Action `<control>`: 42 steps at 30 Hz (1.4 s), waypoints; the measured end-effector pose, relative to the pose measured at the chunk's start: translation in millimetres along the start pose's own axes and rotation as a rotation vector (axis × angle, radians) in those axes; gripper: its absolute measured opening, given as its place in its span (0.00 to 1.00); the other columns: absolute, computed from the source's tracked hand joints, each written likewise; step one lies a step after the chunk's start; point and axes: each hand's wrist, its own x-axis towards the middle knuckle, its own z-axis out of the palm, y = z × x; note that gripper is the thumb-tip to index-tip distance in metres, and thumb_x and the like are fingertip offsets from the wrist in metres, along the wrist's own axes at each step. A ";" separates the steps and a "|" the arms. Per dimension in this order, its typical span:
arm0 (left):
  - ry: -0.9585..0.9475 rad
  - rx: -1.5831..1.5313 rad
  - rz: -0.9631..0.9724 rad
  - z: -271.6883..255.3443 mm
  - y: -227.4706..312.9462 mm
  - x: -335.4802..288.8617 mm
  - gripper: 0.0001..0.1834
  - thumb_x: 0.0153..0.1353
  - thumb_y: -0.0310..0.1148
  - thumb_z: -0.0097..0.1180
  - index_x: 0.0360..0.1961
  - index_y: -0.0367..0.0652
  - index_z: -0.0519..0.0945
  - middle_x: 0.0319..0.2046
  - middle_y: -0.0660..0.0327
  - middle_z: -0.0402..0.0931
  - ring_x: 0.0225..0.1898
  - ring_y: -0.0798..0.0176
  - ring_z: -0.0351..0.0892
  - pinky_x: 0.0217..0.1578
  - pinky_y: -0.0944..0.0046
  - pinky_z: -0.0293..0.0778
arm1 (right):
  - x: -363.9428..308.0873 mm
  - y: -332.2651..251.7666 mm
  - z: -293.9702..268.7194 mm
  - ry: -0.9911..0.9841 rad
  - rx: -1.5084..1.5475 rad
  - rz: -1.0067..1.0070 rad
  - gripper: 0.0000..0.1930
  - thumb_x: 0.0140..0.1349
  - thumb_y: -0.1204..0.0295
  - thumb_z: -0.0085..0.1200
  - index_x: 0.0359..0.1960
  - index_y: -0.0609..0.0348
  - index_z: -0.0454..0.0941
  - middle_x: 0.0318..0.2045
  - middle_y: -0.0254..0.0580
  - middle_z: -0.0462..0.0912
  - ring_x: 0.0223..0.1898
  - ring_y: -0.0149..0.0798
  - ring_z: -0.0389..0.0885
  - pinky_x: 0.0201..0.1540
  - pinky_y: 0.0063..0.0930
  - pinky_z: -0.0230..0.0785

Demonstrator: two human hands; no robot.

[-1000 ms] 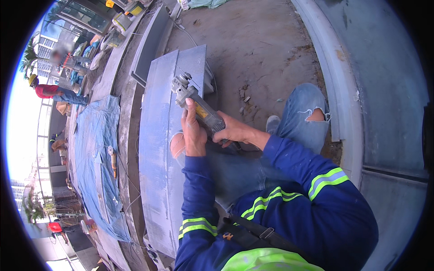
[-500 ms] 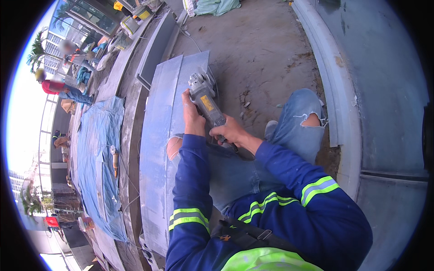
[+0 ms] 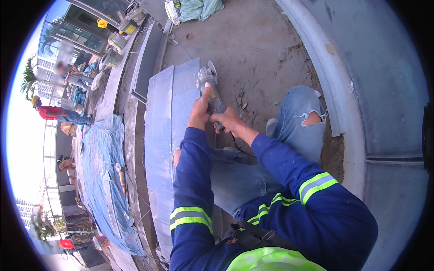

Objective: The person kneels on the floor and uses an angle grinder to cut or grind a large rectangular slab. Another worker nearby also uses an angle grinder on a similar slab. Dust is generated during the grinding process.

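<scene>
Both of my hands are closed round a grey, dusty angle grinder (image 3: 216, 103) held out in front of me. My left hand (image 3: 200, 108) grips its body near the head, thumb lying along the top. Behind it my right hand (image 3: 229, 121) wraps the rear handle, where the cord comes out. The grinder's disc (image 3: 212, 67) stands on edge at the far end, beside the right edge of a long grey panel (image 3: 158, 131). Whether the disc touches the panel or is spinning, I cannot tell.
On the left a blue tarp (image 3: 104, 162) bears a second grinder with an orange body (image 3: 120, 177) and a cord. A person in a red top (image 3: 49, 111) stands farther left. Bare dirt (image 3: 244, 40) lies ahead; a pale curb (image 3: 334, 63) runs along the right.
The grinder has turned, so its disc now shows edge-up at the panel's right edge. My left hand has shifted right and over the tool's body. The view has tilted slightly.
</scene>
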 end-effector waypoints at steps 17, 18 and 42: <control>0.025 0.330 0.177 -51.5 92.7 238.4 0.51 0.74 0.46 0.72 0.86 0.35 0.57 0.60 0.49 0.80 0.55 0.56 0.82 0.53 0.53 0.81 | 267.8 -50.0 33.5 0.318 0.311 -0.109 0.39 0.78 0.40 0.55 0.59 0.75 0.74 0.37 0.51 0.86 0.30 0.39 0.91 0.19 0.31 0.81; -0.002 0.317 0.169 -54.4 95.2 254.6 0.48 0.75 0.45 0.71 0.85 0.34 0.60 0.57 0.52 0.82 0.52 0.59 0.82 0.51 0.56 0.81 | 281.8 -51.2 30.7 0.314 0.308 -0.082 0.39 0.78 0.40 0.55 0.59 0.76 0.74 0.37 0.52 0.86 0.31 0.39 0.91 0.20 0.32 0.81; 0.083 0.361 0.068 -64.7 82.7 338.8 0.29 0.78 0.50 0.64 0.72 0.46 0.78 0.51 0.58 0.82 0.46 0.61 0.83 0.45 0.57 0.81 | 383.0 -37.5 -1.9 0.282 0.322 -0.011 0.45 0.74 0.37 0.55 0.61 0.81 0.77 0.52 0.74 0.89 0.52 0.63 0.93 0.52 0.47 0.88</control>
